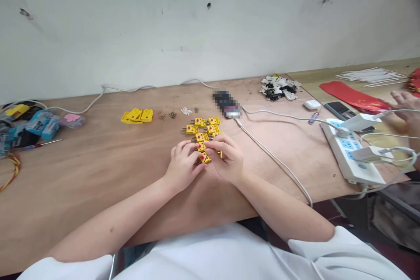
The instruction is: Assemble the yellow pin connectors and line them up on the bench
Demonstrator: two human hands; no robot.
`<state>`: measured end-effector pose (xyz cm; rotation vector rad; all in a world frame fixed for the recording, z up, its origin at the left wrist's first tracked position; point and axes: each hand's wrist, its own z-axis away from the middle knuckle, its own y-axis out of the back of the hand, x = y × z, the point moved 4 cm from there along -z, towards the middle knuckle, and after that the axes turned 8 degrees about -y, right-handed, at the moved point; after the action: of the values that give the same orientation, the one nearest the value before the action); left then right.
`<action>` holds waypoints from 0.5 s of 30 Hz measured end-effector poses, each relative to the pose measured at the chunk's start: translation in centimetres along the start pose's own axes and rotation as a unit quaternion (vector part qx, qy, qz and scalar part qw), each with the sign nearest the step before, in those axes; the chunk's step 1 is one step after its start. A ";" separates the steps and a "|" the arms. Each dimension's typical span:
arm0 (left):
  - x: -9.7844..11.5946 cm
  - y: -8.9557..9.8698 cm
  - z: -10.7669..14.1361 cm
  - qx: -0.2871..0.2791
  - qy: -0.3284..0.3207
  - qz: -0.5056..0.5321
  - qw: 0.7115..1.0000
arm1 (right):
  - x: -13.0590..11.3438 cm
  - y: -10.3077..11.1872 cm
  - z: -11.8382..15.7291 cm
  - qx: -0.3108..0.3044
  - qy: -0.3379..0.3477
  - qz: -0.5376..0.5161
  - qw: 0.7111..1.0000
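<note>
Though yellow connectors [191,129] lie grouped, loose covers [147,115] and screws [172,115] toward the back edge of the counter [98,157] seem unfitted; left hand [183,165] clamps one connector; right hand's [229,159] grip unclear.

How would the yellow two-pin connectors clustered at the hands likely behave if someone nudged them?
The yellow two-pin connectors would probably slide rather than roll, since their blocky bodies lie on the tabletop. They are likely stiff, as they look like moulded plastic. Their protruding pins might snag on neighbours, because the pieces sit close together.
</note>
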<state>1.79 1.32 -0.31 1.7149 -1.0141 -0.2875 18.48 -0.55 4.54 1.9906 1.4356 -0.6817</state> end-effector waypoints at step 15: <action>-0.2 0.0 0.0 -0.010 -0.008 0.011 1.000 | 0.9 -0.4 -0.2 -0.080 -0.023 -0.071 0.994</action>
<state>1.66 1.41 -0.35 1.6843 -1.0391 -0.2967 18.33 0.29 3.98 1.7539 1.5641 -0.6475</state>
